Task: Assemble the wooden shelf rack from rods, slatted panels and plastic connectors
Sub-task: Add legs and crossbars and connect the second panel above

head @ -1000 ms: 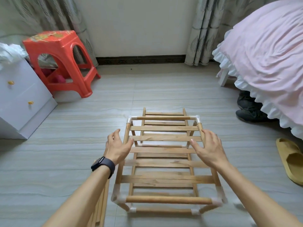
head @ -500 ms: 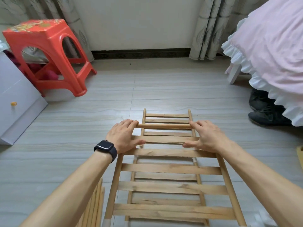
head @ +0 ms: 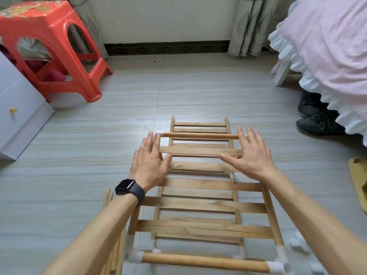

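Light rack [head: 208, 203], probably loose joints
It stands right of the stool [head: 49, 36], nearer the person. The left hand [head: 149, 165] and right hand [head: 252, 155] are spread over its stool-side end, fingers straight, gripping nothing. I would take it by the side rods, not the thin slats.

The left hand [head: 148, 165] and right hand [head: 251, 155] have released the far rod [head: 200, 135] (fingers now straight and spread).

Matt bare-wood rack [head: 206, 203], white plastic connectors [head: 281, 257], glossy plastic stool [head: 49, 36]
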`<action>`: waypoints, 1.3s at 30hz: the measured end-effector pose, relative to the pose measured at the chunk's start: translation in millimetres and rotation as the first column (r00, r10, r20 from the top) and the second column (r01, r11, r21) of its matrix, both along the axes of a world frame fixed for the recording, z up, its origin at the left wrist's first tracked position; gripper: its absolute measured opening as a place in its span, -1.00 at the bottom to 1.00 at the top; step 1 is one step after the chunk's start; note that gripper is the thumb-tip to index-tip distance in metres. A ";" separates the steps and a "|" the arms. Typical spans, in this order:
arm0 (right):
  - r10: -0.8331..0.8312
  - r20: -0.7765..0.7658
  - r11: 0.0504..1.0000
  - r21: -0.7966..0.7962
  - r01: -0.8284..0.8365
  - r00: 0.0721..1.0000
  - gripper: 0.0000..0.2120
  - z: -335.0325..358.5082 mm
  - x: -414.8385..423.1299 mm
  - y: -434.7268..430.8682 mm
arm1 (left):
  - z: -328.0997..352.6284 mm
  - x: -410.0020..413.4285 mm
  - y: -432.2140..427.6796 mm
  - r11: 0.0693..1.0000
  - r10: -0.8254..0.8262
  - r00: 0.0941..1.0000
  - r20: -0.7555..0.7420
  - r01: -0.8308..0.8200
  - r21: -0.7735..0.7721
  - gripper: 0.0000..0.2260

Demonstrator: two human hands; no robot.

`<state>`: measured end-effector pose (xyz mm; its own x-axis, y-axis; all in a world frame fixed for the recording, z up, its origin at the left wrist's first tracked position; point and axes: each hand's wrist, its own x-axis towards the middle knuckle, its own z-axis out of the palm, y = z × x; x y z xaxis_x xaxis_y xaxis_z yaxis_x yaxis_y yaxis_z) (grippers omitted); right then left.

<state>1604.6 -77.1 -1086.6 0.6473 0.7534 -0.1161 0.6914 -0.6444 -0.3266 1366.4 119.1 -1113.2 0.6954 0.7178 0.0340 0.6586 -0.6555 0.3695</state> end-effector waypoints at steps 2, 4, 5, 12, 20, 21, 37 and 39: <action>-0.120 -0.176 0.978 0.149 0.147 0.977 -0.07 7.6 -24.5 -34.3 | -2.0 -26.4 -20.0 0.985 0.114 0.990 0.081 -0.103 -0.136 -0.26; -0.235 -0.450 0.933 0.145 0.331 0.862 -0.31 9.5 -45.1 -70.1 | -3.1 -55.4 -38.0 0.894 0.255 0.966 0.048 -0.216 -0.391 -0.28; -0.275 -0.555 0.908 0.117 0.401 0.785 -0.49 7.2 -54.6 -84.8 | -1.1 -67.4 -49.3 0.814 0.318 0.948 0.019 -0.263 -0.518 -0.35; -0.330 -0.401 0.915 0.088 0.394 0.855 -0.75 -11.3 -94.9 -117.7 | 0.5 -99.3 -102.0 0.760 0.441 0.890 0.114 -0.303 -0.575 -0.71; -0.289 -0.236 0.952 0.029 0.304 0.928 -0.83 -12.9 -91.8 -107.2 | -2.6 -91.8 -101.4 0.838 0.431 0.902 0.013 -0.395 -0.377 -0.70; -0.291 -0.231 0.952 0.026 0.305 0.928 -0.82 -14.0 -90.7 -106.0 | -3.9 -90.9 -101.0 0.836 0.432 0.902 0.014 -0.395 -0.380 -0.71; 0.092 0.183 0.980 -0.192 -0.056 0.979 -0.36 -1.2 -124.1 -118.8 | 11.5 -113.3 -113.5 1.000 0.005 0.988 -0.152 -0.008 -0.019 -0.32; 0.224 0.165 0.939 -0.301 -0.167 0.961 -0.37 -1.9 -130.4 -114.3 | 8.7 -115.0 -114.1 0.990 -0.131 0.949 -0.288 0.142 0.019 -0.36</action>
